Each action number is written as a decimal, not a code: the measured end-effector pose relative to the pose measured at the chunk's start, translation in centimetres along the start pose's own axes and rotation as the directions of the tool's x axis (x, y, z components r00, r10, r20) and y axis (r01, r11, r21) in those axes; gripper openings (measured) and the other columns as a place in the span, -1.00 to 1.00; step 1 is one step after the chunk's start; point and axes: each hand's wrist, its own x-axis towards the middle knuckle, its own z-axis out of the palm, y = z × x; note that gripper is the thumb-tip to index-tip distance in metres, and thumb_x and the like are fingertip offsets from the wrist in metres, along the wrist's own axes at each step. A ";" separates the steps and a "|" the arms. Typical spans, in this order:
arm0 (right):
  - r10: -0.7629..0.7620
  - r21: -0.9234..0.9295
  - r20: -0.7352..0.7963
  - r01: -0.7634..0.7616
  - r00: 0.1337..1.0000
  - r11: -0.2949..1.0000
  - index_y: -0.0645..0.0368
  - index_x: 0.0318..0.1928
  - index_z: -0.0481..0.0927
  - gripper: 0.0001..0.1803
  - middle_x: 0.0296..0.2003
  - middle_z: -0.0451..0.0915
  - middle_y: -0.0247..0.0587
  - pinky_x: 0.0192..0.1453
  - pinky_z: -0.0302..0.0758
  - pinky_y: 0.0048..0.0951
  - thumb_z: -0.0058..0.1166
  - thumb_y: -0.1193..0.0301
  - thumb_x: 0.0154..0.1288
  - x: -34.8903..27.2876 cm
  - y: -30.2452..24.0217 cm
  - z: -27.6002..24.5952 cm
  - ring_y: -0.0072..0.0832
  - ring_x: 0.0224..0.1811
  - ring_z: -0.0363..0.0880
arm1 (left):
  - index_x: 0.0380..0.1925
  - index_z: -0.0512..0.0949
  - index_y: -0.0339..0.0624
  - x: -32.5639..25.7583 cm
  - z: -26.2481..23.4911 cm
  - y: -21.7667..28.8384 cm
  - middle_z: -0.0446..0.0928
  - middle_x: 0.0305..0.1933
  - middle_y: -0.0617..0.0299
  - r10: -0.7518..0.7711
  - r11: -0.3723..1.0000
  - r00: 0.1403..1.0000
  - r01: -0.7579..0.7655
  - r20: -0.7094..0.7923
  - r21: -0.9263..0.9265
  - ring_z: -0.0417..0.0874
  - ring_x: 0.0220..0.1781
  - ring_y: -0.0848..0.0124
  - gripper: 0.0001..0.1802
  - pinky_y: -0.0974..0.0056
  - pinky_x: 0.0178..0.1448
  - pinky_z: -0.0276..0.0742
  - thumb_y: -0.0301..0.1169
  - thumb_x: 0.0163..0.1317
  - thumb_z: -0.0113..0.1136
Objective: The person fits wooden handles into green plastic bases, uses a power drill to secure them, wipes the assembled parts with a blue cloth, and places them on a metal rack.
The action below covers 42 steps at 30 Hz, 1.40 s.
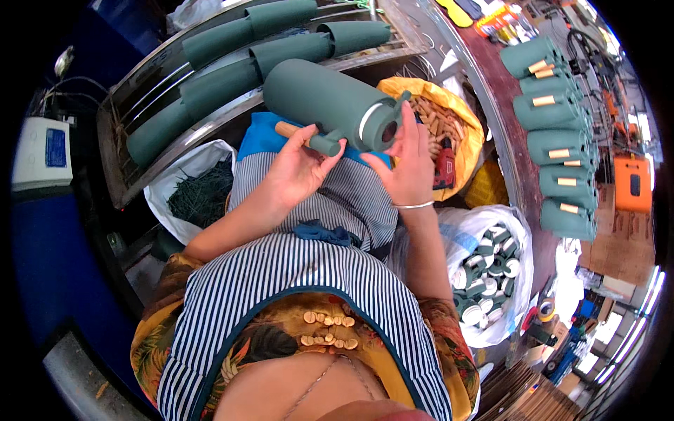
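Across my lap lies a large matte green bottle (319, 95), its capped neck end pointing right. That end shows a white ring (366, 123), a dark round recess (390, 132) and a small green tab. My left hand (298, 161) pinches a short wooden handle (286, 130) with a green end piece (325, 144), just below the bottle. My right hand (408, 158) is beside the neck end, fingers stretched and thumb apart. Its fingers are close to the green tab; whether they touch it I cannot tell.
A yellow sack (467, 105) of wooden handles, with a red power tool (444, 165), is at right. Below it sits a plastic bag (523, 281) of green-and-white caps. Green strips fill a white bag (151, 189) at left. Green cylinders (217, 84) lie in a rack; handled green bottles (551, 147) line the table.
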 end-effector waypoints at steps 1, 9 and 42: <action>0.061 -0.081 0.145 -0.050 0.988 0.995 0.18 0.44 0.14 0.05 0.04 0.36 -0.03 -0.17 0.60 -0.31 0.43 0.31 -0.06 0.3 0.1 -0.6 -0.26 -0.15 0.53 | -0.09 0.44 -0.28 -0.4 0.1 0.2 0.43 0.10 0.07 0.021 1.000 1.000 -0.021 -0.006 0.008 0.54 0.13 0.14 -0.77 0.12 0.31 0.56 -0.39 0.34 0.15; -0.426 -0.426 0.271 0.504 0.863 0.751 0.30 0.30 0.36 -0.09 0.17 0.39 0.04 0.01 0.56 -0.21 0.32 0.03 0.01 5.0 0.1 -2.5 -0.11 -0.03 0.55 | -0.02 0.40 -0.30 -0.5 0.8 1.4 0.44 0.09 0.03 0.001 0.999 0.999 0.000 0.033 -0.044 0.52 0.16 0.17 -0.73 0.11 0.35 0.51 -0.39 0.37 0.13; 0.793 -0.473 -0.590 -0.861 0.150 -0.189 0.22 -0.16 0.59 -0.63 -0.33 0.65 0.07 -0.15 0.54 -0.12 0.05 0.13 0.33 -34.2 -1.3 -20.0 -0.02 -0.24 0.64 | 0.09 0.54 -0.23 -3.1 -0.2 6.3 0.63 -0.01 0.13 0.079 -0.822 0.774 -0.305 0.628 0.480 0.62 0.04 0.31 -0.62 0.25 0.17 0.47 -0.44 0.26 0.26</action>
